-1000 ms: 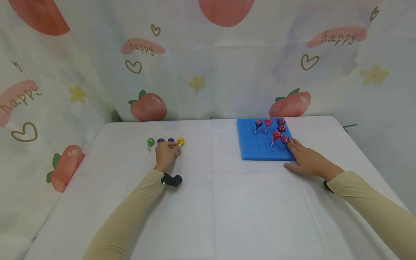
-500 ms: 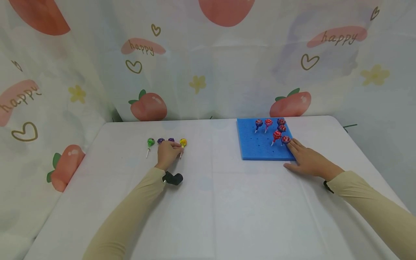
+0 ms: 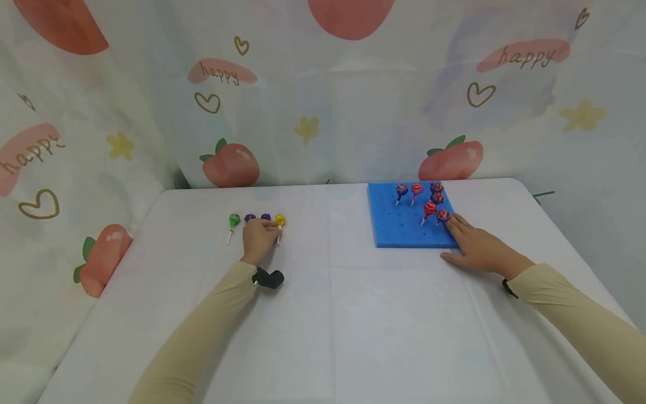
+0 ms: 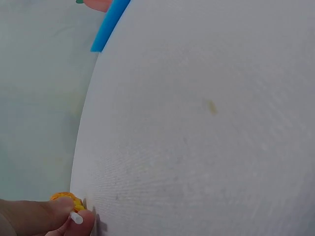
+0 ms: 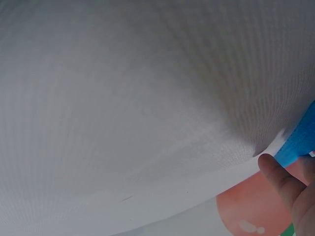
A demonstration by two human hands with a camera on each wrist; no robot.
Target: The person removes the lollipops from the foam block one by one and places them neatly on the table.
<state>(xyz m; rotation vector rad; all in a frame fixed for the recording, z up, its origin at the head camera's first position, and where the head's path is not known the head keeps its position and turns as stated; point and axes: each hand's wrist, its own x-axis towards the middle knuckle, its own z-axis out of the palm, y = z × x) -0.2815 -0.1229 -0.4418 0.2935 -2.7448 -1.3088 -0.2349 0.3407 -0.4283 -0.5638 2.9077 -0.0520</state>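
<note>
A: What is at the far left of the scene?
B: A pale fabric backdrop (image 3: 328,84), printed with peaches, hearts and the word "happy", hangs behind and beside a white table (image 3: 323,331). On the tabletop at left lies a green lollipop (image 3: 234,220), its white stick pointing toward the person.

A: And next to it?
B: The heads of two purple lollipops (image 3: 249,217) show side by side, their sticks hidden behind the person's left hand (image 3: 257,241). A black device (image 3: 268,278) is strapped at that wrist, below a tan sleeve (image 3: 217,314).

A: What is that hand doing?
B: Thumb and fingers pinch a yellow lollipop (image 3: 280,220) by its stick, just right of the purple pair. In the left wrist view the white stick end pokes out between the digits. Whether it touches the cloth, I cannot tell.

A: Further right?
B: A square blue foam board (image 3: 396,234) dotted with holes lies flat near the table's back edge. Six lollipops in red and dark wrappers (image 3: 429,209) stand in it, toward its back and right.

A: The other hand?
B: Well apart from its partner, the right hand (image 3: 476,247) rests at the board's right edge, fingers extended, thumb spread out near the front corner, gripping nothing.
</note>
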